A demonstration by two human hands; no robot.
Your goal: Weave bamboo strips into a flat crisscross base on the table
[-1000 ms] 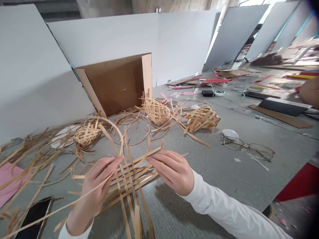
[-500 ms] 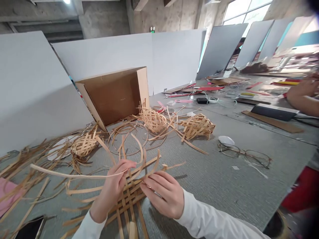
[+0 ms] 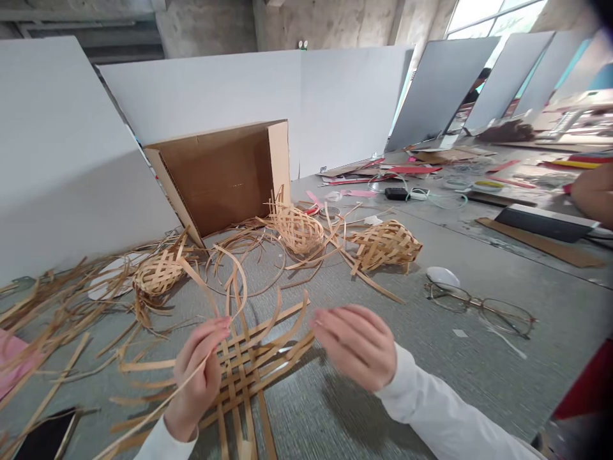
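Observation:
A flat open weave of bamboo strips (image 3: pixel 244 367) lies on the table in front of me, its loose ends fanning out and some curling upward. My left hand (image 3: pixel 198 370), over the left side of the weave, is closed in a pinch on a thin bamboo strip (image 3: pixel 242 265). This strip loops up above the fingers, and its tail trails down to the lower left. To the right of the weave, my right hand (image 3: pixel 357 345) is slightly blurred, its fingers pressed together at the ends of bent bamboo strips (image 3: pixel 299 348). Its fingertips partly hide those ends.
Behind the weave lie three woven pieces: a left one (image 3: pixel 158 273), a middle one (image 3: pixel 299 230) and a right one (image 3: pixel 387 246). A cardboard box (image 3: pixel 220 179) stands behind. Glasses (image 3: pixel 479 306) lie right, a phone (image 3: pixel 45 437) lower left. Another person's arm (image 3: pixel 596 191) shows at right.
My right hand has moved right, from the weave to the strip ends. My left hand has shifted left and down; its thin strip now loops above the fingers. The view has shifted slightly.

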